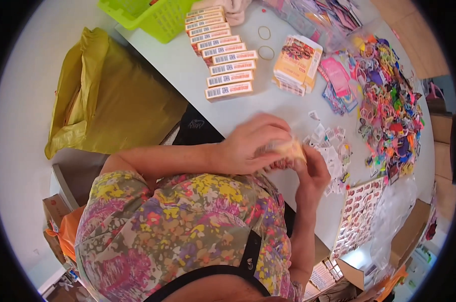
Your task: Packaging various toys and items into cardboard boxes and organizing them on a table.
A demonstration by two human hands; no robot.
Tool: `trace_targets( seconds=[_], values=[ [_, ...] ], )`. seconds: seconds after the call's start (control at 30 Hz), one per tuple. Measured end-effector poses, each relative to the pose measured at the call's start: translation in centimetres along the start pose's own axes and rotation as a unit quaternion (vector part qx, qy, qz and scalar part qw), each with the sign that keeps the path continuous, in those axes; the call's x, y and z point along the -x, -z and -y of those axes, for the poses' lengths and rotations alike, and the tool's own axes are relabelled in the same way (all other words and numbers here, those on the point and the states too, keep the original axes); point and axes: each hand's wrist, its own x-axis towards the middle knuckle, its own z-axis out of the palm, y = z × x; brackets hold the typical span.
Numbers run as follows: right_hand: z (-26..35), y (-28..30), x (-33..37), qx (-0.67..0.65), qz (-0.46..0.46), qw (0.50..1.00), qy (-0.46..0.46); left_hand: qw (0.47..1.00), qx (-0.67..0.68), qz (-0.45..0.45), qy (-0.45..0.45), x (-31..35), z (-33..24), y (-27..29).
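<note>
Close to my body, over the table's near edge, both my hands hold a small yellow-and-orange printed carton (292,150), which is partly covered by fingers and somewhat blurred. My left hand (260,143) curls its fingers over the carton's left part. At the opposite end, the thumb and fingers of my right hand (314,170) grip it. Beyond my hands stands a pile of flat-looking cartons (297,63) in the same print. Left of that pile, a row of similar boxes (230,78) lines the table, their barcode sides showing.
Small colourful trinkets (389,110) heap on the table's right, beside pink packets (336,75) and white paper slips (331,151). A sticker sheet (358,214) lies at the near right. Two rubber bands (265,53), a green basket (162,22) and an olive bag (117,95) also show.
</note>
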Motion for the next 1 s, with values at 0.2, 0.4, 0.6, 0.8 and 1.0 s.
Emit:
trace_targets(
  seconds=[0.2, 0.4, 0.6, 0.8, 1.0],
  values=[
    [-2.7, -5.8, -6.0, -0.15, 0.086, 0.983, -0.056, 0.845, -0.494, -0.125, -0.163, 1.6, 0.5, 4.3],
    [-3.8, -5.9, -8.9, 0.296, -0.023, 0.918, 0.262, 0.814, -0.563, -0.037, -0.137, 1.7, 4.1, 6.3],
    [-2.6, 1.8, -6.4, 0.288, -0.065, 0.91, 0.29, 0.788, -0.599, -0.045, -0.135, 2.3, 3.7, 6.4],
    [-1.6, 4.2, -9.3, 0.279, -0.102, 0.936, 0.189, 0.795, -0.592, -0.015, -0.128, 2.8, 2.6, 6.3],
    [1.0, -1.3, -18.4, 0.358, -0.123, 0.922, 0.084, 0.813, -0.566, -0.007, -0.139, 3.4, 1.9, 5.2]
  ],
)
